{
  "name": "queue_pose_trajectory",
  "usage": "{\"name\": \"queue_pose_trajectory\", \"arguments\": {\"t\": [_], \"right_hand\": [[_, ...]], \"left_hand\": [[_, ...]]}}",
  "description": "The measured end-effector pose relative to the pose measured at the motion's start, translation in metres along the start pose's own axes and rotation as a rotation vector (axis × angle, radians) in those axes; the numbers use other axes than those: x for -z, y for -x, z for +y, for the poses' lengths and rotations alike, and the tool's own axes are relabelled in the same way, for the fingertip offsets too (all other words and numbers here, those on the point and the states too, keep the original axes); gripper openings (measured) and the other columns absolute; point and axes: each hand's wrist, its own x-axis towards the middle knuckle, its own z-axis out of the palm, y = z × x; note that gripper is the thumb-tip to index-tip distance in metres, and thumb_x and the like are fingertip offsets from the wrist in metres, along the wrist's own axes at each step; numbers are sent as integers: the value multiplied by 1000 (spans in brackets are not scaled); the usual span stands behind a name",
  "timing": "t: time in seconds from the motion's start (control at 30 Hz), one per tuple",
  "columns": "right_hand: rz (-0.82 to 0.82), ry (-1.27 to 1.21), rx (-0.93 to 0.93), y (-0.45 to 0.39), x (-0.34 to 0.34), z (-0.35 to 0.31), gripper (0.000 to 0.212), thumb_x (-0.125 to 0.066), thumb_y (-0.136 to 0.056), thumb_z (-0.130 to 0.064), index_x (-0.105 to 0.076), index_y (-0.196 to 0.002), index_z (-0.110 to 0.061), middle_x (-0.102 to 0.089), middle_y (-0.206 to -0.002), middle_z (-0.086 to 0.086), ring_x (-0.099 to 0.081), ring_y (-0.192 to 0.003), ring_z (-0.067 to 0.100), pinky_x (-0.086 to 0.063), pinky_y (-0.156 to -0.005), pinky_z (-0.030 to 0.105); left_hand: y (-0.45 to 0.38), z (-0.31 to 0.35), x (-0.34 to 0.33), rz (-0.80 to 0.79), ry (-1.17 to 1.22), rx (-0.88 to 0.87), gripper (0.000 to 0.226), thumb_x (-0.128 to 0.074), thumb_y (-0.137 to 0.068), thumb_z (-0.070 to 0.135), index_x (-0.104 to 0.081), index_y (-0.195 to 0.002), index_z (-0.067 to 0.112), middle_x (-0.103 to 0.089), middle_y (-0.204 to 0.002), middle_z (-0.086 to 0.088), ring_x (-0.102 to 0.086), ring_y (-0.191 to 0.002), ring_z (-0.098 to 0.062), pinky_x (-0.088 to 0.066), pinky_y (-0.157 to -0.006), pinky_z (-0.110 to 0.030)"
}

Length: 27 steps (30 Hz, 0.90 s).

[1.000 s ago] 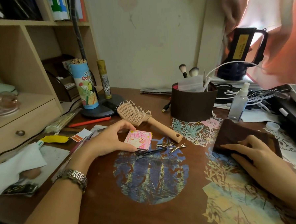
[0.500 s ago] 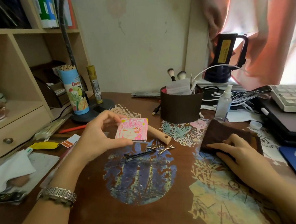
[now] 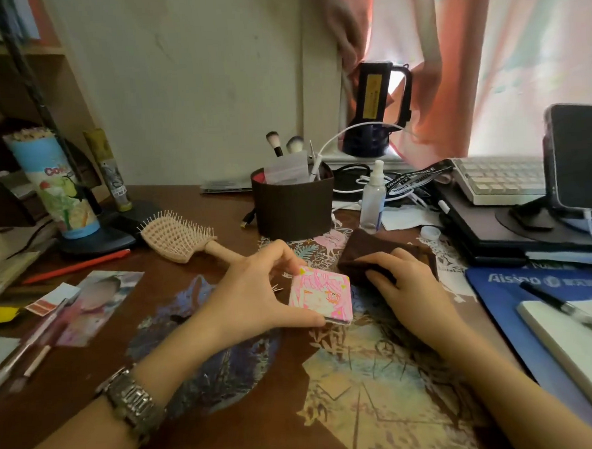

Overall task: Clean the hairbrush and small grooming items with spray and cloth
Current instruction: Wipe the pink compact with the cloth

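The left hand (image 3: 247, 295) pinches a small pink compact (image 3: 320, 297) by its edges, thumb under the near edge and fingers curled over the far edge, holding it tilted just above the middle of the desk (image 3: 74, 400). One second earlier this compact lay flat on the desk beside the hairbrush handle; it has since been lifted and carried rightward until its right edge is just beside the brown cloth (image 3: 385, 252). The right hand (image 3: 407, 283) curls over the near part of that cloth, gripping or pressing it against the desk, as it did a second ago. The shift suggests the compact is the item about to be wiped. Its cover shows a pink cartoon print with yellow marks; no dirt is discernible. The hairbrush (image 3: 182, 239), beige with open vents and bristles up, lies toward the far left of the desk, untouched. The spray bottle (image 3: 374, 199) stands behind the cloth, near the far edge.
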Motion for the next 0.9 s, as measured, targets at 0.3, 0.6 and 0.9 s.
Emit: {"name": "queue_pose_trajectory", "arguments": {"t": [0.3, 0.6, 0.9], "right_hand": [[-11, 50, 13, 1, -1, -1, 27, -51, -95, -25, -59, -119, -33, -52, -98, -4, -52, -95, 17, -48, -79, 39], [-89, 138, 126, 7, 3, -4, 34, -53, -93, -22, -56, -125, -32, -49, -100, -4, -49, -95, 16, -46, -75, 32], [-220, 194, 248, 9, 12, -3, 45, -48, -94, -15, -47, -133, -36, -42, -104, -7, -42, -98, 15, -45, -82, 33]], "left_hand": [[3, -6, -30, -11, -38, 58, 56, -82, -53, 58, -43, -88, 38, -59, -107, 18, -53, -105, -3, -49, -76, -32], [1, -11, -42, -99, -84, 98, 71, -75, -61, 62, -44, -119, 34, -48, -124, 16, -43, -117, -1, -40, -98, -28], [2, -13, -37, -172, -65, 102, 76, -72, -69, 57, -37, -133, 37, -36, -123, 28, -31, -117, 8, -30, -95, -20]]}}
